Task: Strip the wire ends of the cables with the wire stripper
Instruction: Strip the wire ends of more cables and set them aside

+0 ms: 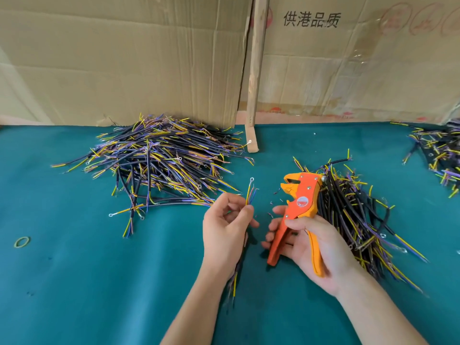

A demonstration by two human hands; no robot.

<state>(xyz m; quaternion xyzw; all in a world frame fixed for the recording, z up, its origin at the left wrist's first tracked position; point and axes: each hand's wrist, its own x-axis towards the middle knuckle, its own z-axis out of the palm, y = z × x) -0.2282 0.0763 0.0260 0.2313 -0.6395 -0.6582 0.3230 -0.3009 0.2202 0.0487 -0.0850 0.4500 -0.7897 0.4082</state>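
I hold one cable (245, 227) in my left hand (224, 230), thumb and fingers pinching it just below its fanned end. The cable's long axis runs near vertical in the view: the loose tail drops past my wrist toward me, and the coloured wire ends (251, 195) point up and away, one of them carrying a small ring terminal (252, 179).

My right hand (308, 247) grips the wire stripper (297, 215). Fingers are curled round both handles, and the handles are spread apart, so I judge the tool is not squeezed. The head points up and to the left, with the jaw opening facing the wire ends.

Key relation: the wire ends stand just to the left of the stripper head, near it but not touching, at about the same height. I judge the coming move to be a short sideways closure, either wire tips right into the jaws or jaws left onto the tips. The left hand is nearer the tips and controls their angle. The tips are splayed, so I would expect to feed one wire at a time.

One cable pile (159, 160) lies on the green cloth (74, 270) beyond my left hand. A second pile (353, 220) lies just behind my right hand. I cannot tell which pile is finished work.
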